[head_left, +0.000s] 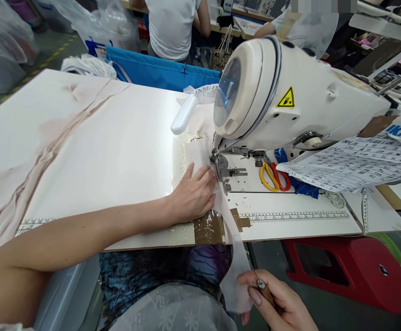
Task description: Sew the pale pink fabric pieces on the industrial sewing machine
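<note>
My left hand lies on a strip of thin pale fabric, pressing it to the table just left of the sewing machine's needle area. Its thumb is apart from the other fingers, which are bent over the cloth. From there the fabric runs down past the table's front edge. Below that edge, my right hand is closed around a wooden-handled awl, its thin metal shaft pointing up and left. The fabric's lower end hangs at the fingers of this hand; whether they pinch it, I cannot tell.
The white sewing machine fills the right side. Scissors with yellow and red handles lie beneath its arm, near a written paper sheet. Gathered pale fabric crosses the table's left. A blue cloth bin stands behind; people sit beyond.
</note>
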Motion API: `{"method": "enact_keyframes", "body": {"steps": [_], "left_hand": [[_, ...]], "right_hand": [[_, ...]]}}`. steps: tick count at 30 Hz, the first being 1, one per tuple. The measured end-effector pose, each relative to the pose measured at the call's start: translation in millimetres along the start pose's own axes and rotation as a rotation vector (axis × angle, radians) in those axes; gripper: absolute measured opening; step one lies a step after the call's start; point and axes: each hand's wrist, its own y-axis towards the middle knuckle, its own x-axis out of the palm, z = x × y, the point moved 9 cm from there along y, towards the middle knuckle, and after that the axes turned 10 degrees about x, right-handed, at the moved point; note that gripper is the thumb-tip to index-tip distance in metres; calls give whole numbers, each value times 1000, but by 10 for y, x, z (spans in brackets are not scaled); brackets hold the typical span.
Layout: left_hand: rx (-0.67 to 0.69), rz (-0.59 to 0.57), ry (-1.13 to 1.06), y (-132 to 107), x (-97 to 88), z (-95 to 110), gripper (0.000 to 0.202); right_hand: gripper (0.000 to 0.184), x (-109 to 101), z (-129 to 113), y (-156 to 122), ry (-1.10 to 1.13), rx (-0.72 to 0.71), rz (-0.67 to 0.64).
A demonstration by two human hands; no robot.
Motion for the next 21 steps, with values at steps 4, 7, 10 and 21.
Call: {"method": "enact_keyframes", "body": {"steps": [4,7,10,21], "left_hand": [[2,5,3,2,1,-1,42],[2,10,1,2,-3,-6,41],[5,17,8,2,-9,-11,41],[29,50,179,100,-70,-101,33]], "right_hand": [[29,66,-184,73,-31,-102,-16],[29,109,-272,112,-40,-138,-15],[28,95,-324,145,-23,-167,33],[34,262,-256,367,516,-48,90]]}}
